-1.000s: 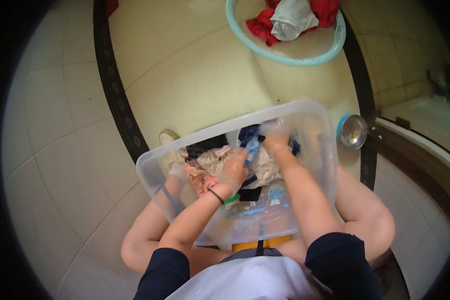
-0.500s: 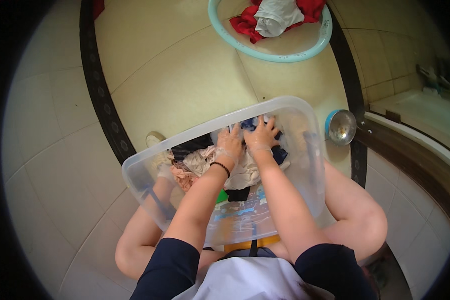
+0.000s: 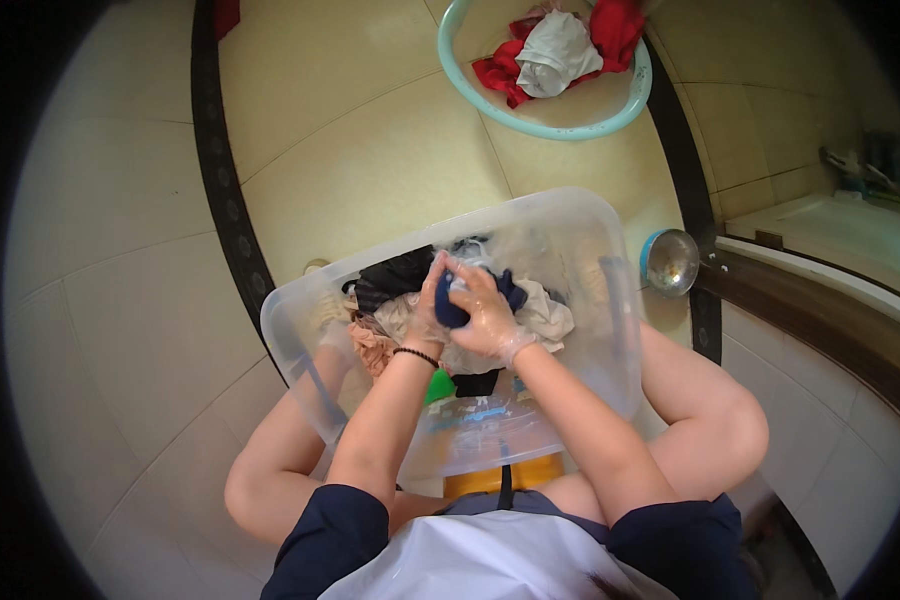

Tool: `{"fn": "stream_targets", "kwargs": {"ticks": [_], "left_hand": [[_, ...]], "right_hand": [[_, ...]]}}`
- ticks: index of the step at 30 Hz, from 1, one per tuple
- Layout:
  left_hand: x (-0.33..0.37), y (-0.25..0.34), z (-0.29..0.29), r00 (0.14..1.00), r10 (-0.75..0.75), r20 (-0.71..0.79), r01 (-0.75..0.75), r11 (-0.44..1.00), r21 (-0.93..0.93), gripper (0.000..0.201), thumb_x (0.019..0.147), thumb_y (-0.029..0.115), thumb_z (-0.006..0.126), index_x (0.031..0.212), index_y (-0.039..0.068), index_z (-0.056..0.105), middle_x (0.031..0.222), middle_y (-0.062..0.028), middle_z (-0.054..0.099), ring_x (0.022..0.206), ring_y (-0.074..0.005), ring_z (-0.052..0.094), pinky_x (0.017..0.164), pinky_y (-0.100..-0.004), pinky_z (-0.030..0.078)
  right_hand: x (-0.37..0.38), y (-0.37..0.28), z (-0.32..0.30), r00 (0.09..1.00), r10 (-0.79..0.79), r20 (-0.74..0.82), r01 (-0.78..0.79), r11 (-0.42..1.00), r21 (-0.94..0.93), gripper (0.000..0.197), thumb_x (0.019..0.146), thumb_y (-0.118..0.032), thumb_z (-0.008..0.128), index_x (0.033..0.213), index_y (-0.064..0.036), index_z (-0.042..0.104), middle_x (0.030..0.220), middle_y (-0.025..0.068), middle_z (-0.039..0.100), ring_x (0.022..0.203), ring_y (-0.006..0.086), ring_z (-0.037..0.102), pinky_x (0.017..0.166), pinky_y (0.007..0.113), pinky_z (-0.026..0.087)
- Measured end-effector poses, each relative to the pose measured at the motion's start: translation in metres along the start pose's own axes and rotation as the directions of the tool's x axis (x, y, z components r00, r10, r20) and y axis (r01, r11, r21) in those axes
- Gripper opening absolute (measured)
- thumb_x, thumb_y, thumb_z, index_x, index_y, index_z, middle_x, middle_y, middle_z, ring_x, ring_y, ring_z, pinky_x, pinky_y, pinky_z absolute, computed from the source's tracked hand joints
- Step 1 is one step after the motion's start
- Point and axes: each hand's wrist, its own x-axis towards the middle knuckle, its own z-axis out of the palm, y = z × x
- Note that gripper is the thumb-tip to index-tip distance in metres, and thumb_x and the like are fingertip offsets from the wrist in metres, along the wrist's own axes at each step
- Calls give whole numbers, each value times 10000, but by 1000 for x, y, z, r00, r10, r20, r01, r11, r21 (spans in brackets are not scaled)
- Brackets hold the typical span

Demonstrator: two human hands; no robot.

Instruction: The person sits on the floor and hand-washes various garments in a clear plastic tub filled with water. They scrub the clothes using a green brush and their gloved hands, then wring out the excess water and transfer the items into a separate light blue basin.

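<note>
Hands pressed together over the clear plastic tub (image 3: 610, 330): the left hand (image 3: 432, 305) and the right hand (image 3: 485, 315), both in thin clear gloves, clamp a dark blue cloth (image 3: 455, 308) between them, just above a heap of pale and black laundry (image 3: 410, 300). Beyond, on the tiled floor (image 3: 350, 150), a teal basin (image 3: 570, 125) holds red and white clothes (image 3: 555, 50); a metal bowl (image 3: 670, 262) sits beside the tub.

Dark navy cloth (image 3: 453, 312), small and bunched into a wet wad, sits squeezed between the two gloved hands above the middle of the clear plastic tub (image 3: 610, 330). Only a folded lump and a dark edge near the right fingers show; it hangs over the soaked pile of laundry (image 3: 555, 318).
</note>
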Motion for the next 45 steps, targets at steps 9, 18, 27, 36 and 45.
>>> {"fn": "stream_targets", "kwargs": {"ticks": [9,18,27,36,45], "left_hand": [[-16,-13,37,965,262,18,-261,949,174,299,928,356,450,903,98,599,867,-33,620,804,-167,595,714,-311,497],[-24,-4,58,906,381,184,-89,-255,963,465,746,221,649,1165,73,512,1097,-159,541,973,-349,539,835,-402,445],[30,-5,-7,987,104,120,41,-896,442,513,775,211,551,1275,158,453,1399,-140,326,1164,-351,449,926,-430,397],[54,5,10,809,-89,-582,242,951,190,250,864,257,483,989,92,625,932,-92,662,895,-293,621,787,-418,497],[-48,17,34,964,-214,160,222,974,-38,339,904,382,511,1033,80,590,941,-72,634,878,-174,612,794,-308,510]], "right_hand": [[2,-54,-20,851,63,-521,-7,994,109,288,624,-222,733,813,-49,603,846,166,590,773,372,588,686,430,481],[39,50,-59,721,558,-411,-651,749,-125,374,747,-328,629,1059,-126,593,1097,148,582,915,375,577,755,458,478],[20,79,17,739,673,-11,-486,523,-700,498,819,-292,563,1303,-248,455,1382,81,378,1246,325,369,944,661,267],[57,109,2,858,454,-242,-498,850,-172,251,659,-121,576,893,-71,654,1075,190,591,1023,386,520,867,459,435],[-15,-60,-9,933,-209,-292,193,978,-83,280,496,-111,592,766,-36,598,985,127,603,888,334,561,764,406,476]]}}
